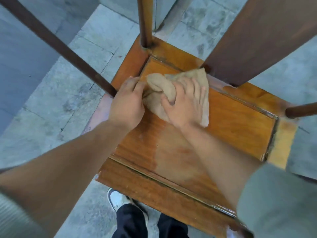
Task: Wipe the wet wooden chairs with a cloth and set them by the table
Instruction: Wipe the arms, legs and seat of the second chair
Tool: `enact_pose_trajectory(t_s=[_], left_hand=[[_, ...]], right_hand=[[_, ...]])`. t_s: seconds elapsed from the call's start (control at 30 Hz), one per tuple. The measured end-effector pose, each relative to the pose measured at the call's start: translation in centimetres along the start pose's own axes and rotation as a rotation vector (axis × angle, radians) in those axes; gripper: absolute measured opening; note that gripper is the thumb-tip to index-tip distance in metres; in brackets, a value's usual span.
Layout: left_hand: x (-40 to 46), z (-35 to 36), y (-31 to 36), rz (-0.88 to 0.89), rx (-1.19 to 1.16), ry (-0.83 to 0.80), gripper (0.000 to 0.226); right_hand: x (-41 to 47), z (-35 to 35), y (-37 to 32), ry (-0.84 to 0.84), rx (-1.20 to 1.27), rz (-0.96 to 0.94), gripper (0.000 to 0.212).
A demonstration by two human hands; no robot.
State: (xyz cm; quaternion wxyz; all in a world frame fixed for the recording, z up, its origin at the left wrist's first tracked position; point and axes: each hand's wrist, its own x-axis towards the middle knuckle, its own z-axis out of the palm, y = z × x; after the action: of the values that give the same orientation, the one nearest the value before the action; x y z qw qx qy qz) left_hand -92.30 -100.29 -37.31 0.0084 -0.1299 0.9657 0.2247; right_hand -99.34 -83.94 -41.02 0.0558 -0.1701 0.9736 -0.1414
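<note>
I look straight down on the seat (231, 121) of a wooden chair, orange-brown with a framed centre panel. A pale wet-looking patch spreads over its near half. A crumpled beige cloth (159, 86) lies on the seat's far left part. My right hand (185, 105) presses flat on the cloth, thumb hooked around a fold. My left hand (128, 102) is beside it, fingers curled at the cloth's left edge near the seat's left rail. Dark brown chair posts rise from the seat corners: one thin rail (56, 43) at left, one upright (145, 21) at centre, and the broad back slat (257, 36) at right.
Grey stone paving (72, 93) surrounds the chair, with a step or ledge (22, 52) at the far left. My feet in dark trousers and a white shoe (118, 200) stand just in front of the seat's near edge. Another post (301, 110) sticks out at right.
</note>
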Motion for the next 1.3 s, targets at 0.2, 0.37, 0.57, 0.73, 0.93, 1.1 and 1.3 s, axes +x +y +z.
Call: enact_pose_trajectory(t_s=[0.2, 0.37, 0.57, 0.73, 0.93, 1.1, 1.3], left_hand=[[4.6, 0.7, -0.6, 0.249, 0.170, -0.198, 0.045], [4.1, 2.8, -2.5, 0.395, 0.246, -0.227, 0.052], [3.9, 4.6, -3.8, 0.422, 0.205, -0.080, 0.053], [4.1, 4.4, -3.4, 0.415, 0.195, -0.079, 0.054], [4.0, 3.9, -3.2, 0.388, 0.249, -0.123, 0.057], [4.0, 4.6, -3.6, 0.393, 0.266, -0.115, 0.057], [4.0, 4.5, -3.6, 0.383, 0.293, -0.098, 0.059]], right_hand=[[-13.7, 1.3, -3.2, -0.177, -0.060, -0.251, 0.065], [-13.9, 1.0, -0.3, -0.210, -0.067, -0.501, 0.065], [-4.1, -1.0, 4.6, -0.020, -0.069, 0.033, 0.071], [-5.4, -1.3, 4.3, 0.091, -0.080, 0.478, 0.072], [-19.0, 1.1, -2.2, -0.095, -0.038, 0.193, 0.079], [-11.9, -1.4, 6.2, -0.088, -0.085, 0.047, 0.076], [2.5, -1.5, 5.6, 0.159, 0.014, 0.798, 0.083]])
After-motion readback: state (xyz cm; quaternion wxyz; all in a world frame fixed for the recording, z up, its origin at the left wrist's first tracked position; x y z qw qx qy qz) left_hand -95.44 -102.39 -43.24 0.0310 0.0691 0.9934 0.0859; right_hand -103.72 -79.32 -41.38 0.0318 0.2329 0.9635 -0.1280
